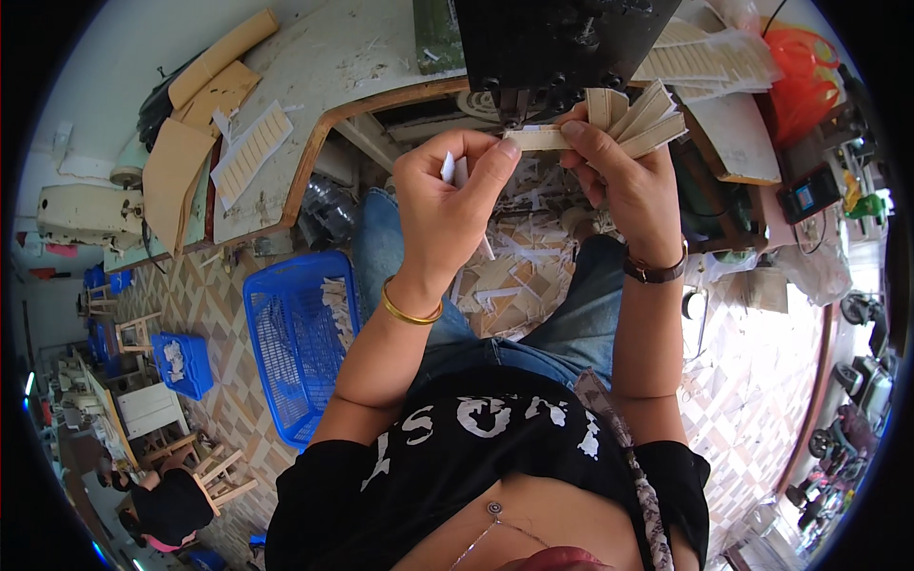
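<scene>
My left hand pinches the left end of a beige stitched strip between thumb and forefinger. White paper scraps stick out from its curled fingers. With thumb and fingers closed, my right hand grips the other end of that strip. Several more beige strips fan out to the right from the same hand. Directly beyond the strip stands a black machine head, its lower metal part just above the strip's left end. Whether that part touches the strip, I cannot tell.
A worktable with a curved cutout surrounds the machine. Brown card and a strip sheet lie left; strip sheets and a red plastic bag sit right. A blue basket stands left of my legs. Another person sits lower left.
</scene>
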A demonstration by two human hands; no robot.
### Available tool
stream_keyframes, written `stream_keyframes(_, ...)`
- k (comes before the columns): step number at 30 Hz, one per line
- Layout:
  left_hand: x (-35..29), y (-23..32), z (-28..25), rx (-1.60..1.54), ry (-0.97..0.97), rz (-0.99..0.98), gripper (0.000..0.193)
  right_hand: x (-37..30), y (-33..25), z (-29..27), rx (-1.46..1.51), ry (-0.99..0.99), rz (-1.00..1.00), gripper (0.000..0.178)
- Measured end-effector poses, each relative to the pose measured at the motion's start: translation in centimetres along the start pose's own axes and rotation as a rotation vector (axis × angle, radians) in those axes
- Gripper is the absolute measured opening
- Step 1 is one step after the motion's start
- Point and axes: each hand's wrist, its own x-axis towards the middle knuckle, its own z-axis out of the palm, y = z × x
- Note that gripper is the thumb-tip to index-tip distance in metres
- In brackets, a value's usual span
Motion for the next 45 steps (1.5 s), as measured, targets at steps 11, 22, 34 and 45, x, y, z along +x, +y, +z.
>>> stream_keyframes(11, 0.0, -0.9, 0.1, -0.078, 0.067, 0.020, 0.016, -0.5, -0.2, -1.8, 0.047, -0.011, 0.024, 0.018)
stream_keyframes(22, -0.5, -1.2, -1.0, -0.199, 0.139, 0.007, 0.017, -0.3, 0.4, 0.6, 0.033, 0.020, -0.047, 0.010)
stream_keyframes(34, 0.3, -0.6, -0.2, -0.146, -0.011, -0.032, 0.015, -0.8, 0.9, -0.4, 0.080, 0.161, -0.041, 0.006)
stream_keyframes(45, -0.2, -1.0, -1.7, -0.359, 0.154, -0.126, 0.013, -0.7, 0.7, 2.0, 0.095, 0.088, -0.048, 0.006)
